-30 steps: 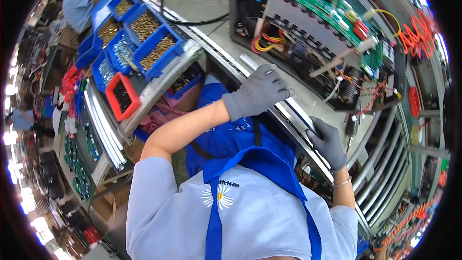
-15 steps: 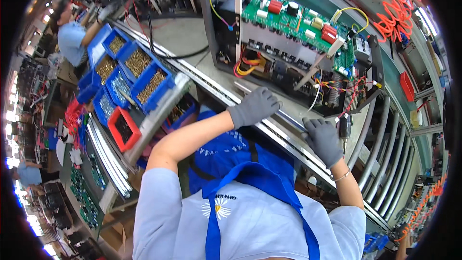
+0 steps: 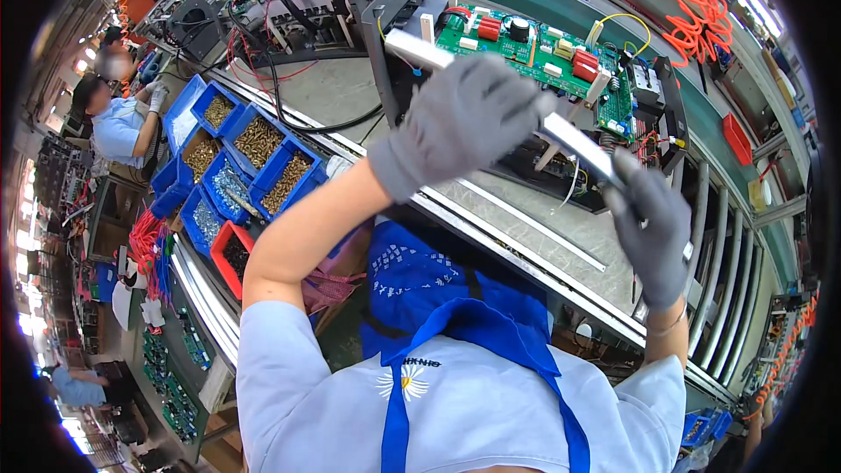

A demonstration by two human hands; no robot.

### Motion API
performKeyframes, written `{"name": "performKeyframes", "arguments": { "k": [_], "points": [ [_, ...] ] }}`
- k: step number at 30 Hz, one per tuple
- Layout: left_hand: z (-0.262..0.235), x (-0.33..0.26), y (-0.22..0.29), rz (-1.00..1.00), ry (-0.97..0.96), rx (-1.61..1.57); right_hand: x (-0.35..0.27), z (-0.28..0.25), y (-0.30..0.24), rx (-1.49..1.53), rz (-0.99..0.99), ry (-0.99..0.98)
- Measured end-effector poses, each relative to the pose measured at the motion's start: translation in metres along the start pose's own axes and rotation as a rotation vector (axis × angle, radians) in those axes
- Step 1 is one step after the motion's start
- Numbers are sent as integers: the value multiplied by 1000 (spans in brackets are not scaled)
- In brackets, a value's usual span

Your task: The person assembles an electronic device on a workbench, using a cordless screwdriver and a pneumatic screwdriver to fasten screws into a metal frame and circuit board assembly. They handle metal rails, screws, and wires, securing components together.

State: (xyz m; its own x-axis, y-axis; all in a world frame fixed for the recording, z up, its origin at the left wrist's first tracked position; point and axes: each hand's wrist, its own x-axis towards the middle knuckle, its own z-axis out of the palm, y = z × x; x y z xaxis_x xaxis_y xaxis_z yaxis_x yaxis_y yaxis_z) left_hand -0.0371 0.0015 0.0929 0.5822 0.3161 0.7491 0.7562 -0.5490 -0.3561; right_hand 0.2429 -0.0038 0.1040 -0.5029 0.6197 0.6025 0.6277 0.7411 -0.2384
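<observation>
A long, straight silver metal bar [image 3: 576,142] is raised slantwise in front of the machine. My left hand [image 3: 469,127], in a grey glove, has its fingers bent over the bar's middle, and the bar's far left end juts out past it. Near the bar's right end, my right hand [image 3: 653,232], also gloved, grips it. Behind the bar stands an open machine chassis [image 3: 378,61] with a green circuit board [image 3: 530,51] carrying red and black components. A thin metal strip [image 3: 534,223] lies on the bench below my hands.
Blue bins [image 3: 293,177] of brass and silver fasteners stand at the left, beside a red bin [image 3: 229,256]. Metal rollers [image 3: 714,298] line the right. A black cable [image 3: 337,130] crosses the bench. Another person [image 3: 123,127] works at far left. Orange coiled hoses [image 3: 701,13] hang at upper right.
Both hands have risen from the bench edge, lifting the bar up in front of the chassis. My right hand has moved to the right.
</observation>
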Motion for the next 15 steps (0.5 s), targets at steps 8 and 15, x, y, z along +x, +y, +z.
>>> {"name": "performKeyframes", "arguments": {
  "k": [8, 15],
  "points": [
    [36, -5, -72, -131, 0, -109, 80, 21, 20, -76, -100, 0],
    [43, -8, -94, -184, -54, -269, 106, 33, 31, -149, -129, -31]
  ]
}}
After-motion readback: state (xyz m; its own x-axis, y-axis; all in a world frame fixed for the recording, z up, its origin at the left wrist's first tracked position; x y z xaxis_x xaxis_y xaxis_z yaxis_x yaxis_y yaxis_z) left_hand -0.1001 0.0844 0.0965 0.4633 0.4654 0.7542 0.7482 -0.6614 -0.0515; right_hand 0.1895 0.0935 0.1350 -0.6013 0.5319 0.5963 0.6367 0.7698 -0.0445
